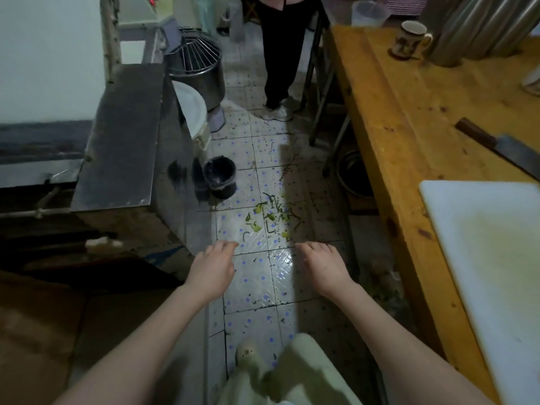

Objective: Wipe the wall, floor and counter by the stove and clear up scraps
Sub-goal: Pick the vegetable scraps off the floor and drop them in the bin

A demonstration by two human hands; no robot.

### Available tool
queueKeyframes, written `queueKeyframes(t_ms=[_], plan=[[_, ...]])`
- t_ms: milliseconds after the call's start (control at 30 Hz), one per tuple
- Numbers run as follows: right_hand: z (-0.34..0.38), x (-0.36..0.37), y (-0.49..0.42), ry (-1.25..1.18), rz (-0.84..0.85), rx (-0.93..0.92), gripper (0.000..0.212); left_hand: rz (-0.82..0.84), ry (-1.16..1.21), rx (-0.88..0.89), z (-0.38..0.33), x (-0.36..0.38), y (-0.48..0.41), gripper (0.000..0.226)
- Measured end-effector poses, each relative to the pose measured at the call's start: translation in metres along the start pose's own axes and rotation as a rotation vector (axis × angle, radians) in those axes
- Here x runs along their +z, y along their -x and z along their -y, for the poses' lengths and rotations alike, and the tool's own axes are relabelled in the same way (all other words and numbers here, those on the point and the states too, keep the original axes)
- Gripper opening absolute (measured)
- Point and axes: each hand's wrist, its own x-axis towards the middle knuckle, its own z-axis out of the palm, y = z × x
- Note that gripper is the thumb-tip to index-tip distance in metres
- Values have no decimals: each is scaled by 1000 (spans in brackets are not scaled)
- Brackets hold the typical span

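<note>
Green scraps (268,217) lie scattered on the tiled floor (257,287), just right of one black bin (220,176). Nearer than the bin, the left hand (214,270) and right hand (324,267) hover loosely curled, grasping nothing. Well right of the bin, the worktop (409,118) carries one mug (410,39), one cleaver (505,149) and one white board (491,258).

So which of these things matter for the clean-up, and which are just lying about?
For the job: green vegetable scraps on the tiled floor; small black lined bin; left hand and right hand, both empty.
Lying about: patterned ceramic mug; dark-handled steel cleaver; white cutting board.
</note>
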Motion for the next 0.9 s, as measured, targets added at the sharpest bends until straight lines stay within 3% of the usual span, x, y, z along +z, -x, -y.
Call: queueKeyframes(t_ms=[200,600,900], plan=[[-27,-7,-72,-6,15,24,52,35,4,6,-5,-10,-72,52],[-92,-27,-293,-74,58,-8,50,103,84,-163,-2,-13,-250,52],[-118,63,-411,-146,94,24,48,90,188,-189,40,60,-375,47]])
